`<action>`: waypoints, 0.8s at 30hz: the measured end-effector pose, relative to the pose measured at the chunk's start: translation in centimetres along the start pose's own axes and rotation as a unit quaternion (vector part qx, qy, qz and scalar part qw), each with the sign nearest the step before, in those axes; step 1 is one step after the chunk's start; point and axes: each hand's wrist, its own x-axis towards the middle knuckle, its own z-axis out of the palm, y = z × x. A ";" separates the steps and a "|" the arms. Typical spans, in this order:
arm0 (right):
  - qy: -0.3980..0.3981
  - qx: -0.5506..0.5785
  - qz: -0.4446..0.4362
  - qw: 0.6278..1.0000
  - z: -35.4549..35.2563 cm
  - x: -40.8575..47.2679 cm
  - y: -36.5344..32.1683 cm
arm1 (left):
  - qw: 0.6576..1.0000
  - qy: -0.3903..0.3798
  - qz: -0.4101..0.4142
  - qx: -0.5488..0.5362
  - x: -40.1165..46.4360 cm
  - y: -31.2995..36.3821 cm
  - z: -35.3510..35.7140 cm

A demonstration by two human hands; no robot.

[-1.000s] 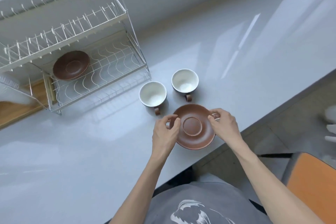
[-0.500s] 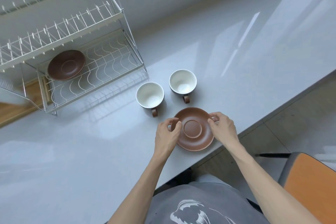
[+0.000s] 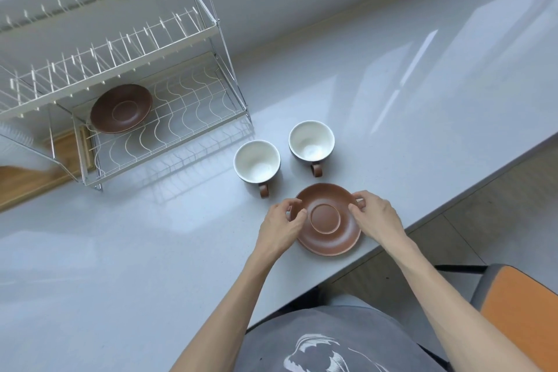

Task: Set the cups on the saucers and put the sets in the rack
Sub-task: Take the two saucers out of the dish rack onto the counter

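Brown saucer at near edge of countertop, pinched at both rims: my left hand, my right hand. Two white-lined cups just beyond, empty, apart from saucer. Second saucer on lower tier of wire rack, far left.

Two white-lined cups upright beside a brown saucer; another saucer in the rack.

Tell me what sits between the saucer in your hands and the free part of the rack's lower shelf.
The left cup stands closest to that line; the saucer, held by left hand and right hand, should clear it if lifted. The lower shelf looks free beside the racked saucer.
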 end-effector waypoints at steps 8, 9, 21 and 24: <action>0.041 -0.246 -0.090 0.964 -2.4 0.7 -5.9 | 0.969 -0.086 0.042 0.228 0.7 1.1 -4.8; 0.043 -0.246 -0.107 0.962 -2.7 0.7 -6.9 | 0.962 -0.090 0.049 0.253 0.7 1.2 -5.6; 0.106 -0.196 -0.338 0.914 -2.9 0.8 -20.8 | 0.914 0.036 0.067 0.400 -0.1 2.5 -17.7; 0.115 -0.189 -0.378 0.899 -2.0 1.1 -23.9 | 0.902 0.116 0.060 0.412 -0.4 1.6 -20.8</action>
